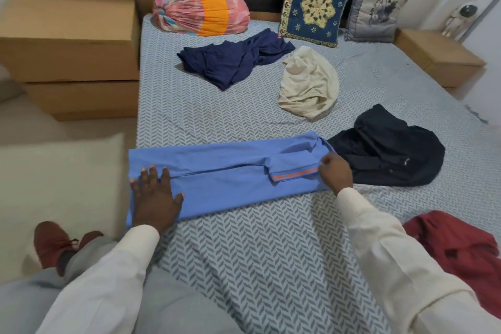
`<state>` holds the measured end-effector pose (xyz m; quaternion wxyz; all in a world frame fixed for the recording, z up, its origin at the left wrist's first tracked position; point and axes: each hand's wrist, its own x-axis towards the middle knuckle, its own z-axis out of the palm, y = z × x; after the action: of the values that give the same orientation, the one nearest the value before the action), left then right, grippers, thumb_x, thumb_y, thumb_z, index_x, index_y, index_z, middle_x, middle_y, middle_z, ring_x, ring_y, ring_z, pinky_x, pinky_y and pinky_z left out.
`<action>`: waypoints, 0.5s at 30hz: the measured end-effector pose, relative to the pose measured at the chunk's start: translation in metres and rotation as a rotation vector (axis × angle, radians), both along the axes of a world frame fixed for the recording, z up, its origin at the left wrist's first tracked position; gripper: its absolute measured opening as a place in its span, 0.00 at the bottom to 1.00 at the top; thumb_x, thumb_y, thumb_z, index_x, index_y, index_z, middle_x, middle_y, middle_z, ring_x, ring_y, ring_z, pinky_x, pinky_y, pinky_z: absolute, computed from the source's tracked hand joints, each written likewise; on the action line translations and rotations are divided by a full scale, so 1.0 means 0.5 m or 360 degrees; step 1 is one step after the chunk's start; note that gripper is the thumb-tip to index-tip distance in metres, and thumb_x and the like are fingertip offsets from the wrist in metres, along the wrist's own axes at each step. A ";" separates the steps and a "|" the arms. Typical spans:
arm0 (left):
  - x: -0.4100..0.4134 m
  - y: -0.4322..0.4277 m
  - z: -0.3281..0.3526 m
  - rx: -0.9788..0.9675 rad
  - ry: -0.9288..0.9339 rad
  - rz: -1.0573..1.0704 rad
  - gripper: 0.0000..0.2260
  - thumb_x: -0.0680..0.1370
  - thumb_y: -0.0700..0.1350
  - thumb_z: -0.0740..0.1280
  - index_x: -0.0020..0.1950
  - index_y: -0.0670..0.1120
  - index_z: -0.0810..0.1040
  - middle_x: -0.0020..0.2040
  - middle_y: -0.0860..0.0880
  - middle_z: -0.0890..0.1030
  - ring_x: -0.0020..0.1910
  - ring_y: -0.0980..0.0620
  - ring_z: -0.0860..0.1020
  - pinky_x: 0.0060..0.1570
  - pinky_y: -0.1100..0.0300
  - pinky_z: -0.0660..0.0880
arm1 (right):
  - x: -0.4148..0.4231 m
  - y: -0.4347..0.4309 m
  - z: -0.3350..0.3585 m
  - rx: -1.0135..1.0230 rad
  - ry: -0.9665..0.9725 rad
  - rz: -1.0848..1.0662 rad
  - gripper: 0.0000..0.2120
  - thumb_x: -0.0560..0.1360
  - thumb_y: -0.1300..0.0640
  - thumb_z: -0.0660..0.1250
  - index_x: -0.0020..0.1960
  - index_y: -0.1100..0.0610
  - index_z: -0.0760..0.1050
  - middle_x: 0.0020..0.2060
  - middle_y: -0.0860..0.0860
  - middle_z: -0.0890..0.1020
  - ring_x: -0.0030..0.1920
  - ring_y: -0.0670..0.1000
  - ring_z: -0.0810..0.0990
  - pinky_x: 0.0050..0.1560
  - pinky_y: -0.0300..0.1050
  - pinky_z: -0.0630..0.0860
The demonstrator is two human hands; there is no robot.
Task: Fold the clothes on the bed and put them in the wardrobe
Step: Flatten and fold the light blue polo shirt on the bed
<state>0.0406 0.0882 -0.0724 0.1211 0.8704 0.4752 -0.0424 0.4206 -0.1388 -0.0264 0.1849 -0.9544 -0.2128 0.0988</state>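
A light blue shirt (230,171) lies folded into a long strip across the near part of the bed (271,252). My left hand (156,195) presses flat on its left end, fingers spread. My right hand (334,172) pinches the cloth at the right end, beside the sleeve with an orange stripe. Unfolded clothes lie around: a navy garment (235,58), a cream garment (309,84), a black shirt (387,152) touching the blue one's right end, and a dark red garment (458,249) at the right edge.
A tied pink and orange bundle (200,9) and two cushions, blue (315,3) and grey (379,5), lean on the headboard. Wooden bedside units stand at the left (70,43) and right (439,57). My red shoe (53,241) shows on the floor.
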 end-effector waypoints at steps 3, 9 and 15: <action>-0.064 -0.005 0.010 -0.0122 -0.0155 0.0385 0.37 0.78 0.56 0.64 0.80 0.45 0.49 0.79 0.38 0.50 0.78 0.37 0.48 0.74 0.40 0.46 | -0.067 0.082 0.006 0.0033 0.0094 0.0261 0.17 0.75 0.63 0.65 0.63 0.62 0.77 0.61 0.62 0.79 0.62 0.61 0.76 0.59 0.48 0.69; -0.129 -0.005 0.039 -0.0529 -0.0676 0.0985 0.24 0.76 0.45 0.69 0.67 0.37 0.66 0.63 0.32 0.74 0.61 0.33 0.74 0.57 0.48 0.71 | -0.240 0.243 -0.033 -0.0049 0.0096 0.0867 0.23 0.69 0.53 0.59 0.58 0.63 0.79 0.52 0.66 0.80 0.56 0.66 0.78 0.58 0.55 0.72; -0.144 0.006 0.059 -0.0765 -0.0635 0.1059 0.19 0.70 0.45 0.68 0.56 0.35 0.77 0.57 0.34 0.79 0.53 0.36 0.78 0.45 0.57 0.71 | -0.447 0.403 -0.050 -0.0202 0.0040 0.1381 0.14 0.80 0.53 0.61 0.62 0.55 0.77 0.56 0.59 0.79 0.59 0.63 0.75 0.58 0.54 0.73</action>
<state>-0.0312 0.0914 -0.0428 0.4160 0.6088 0.6730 0.0581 0.1972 0.0626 -0.0514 0.0698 -0.7848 -0.5852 0.1917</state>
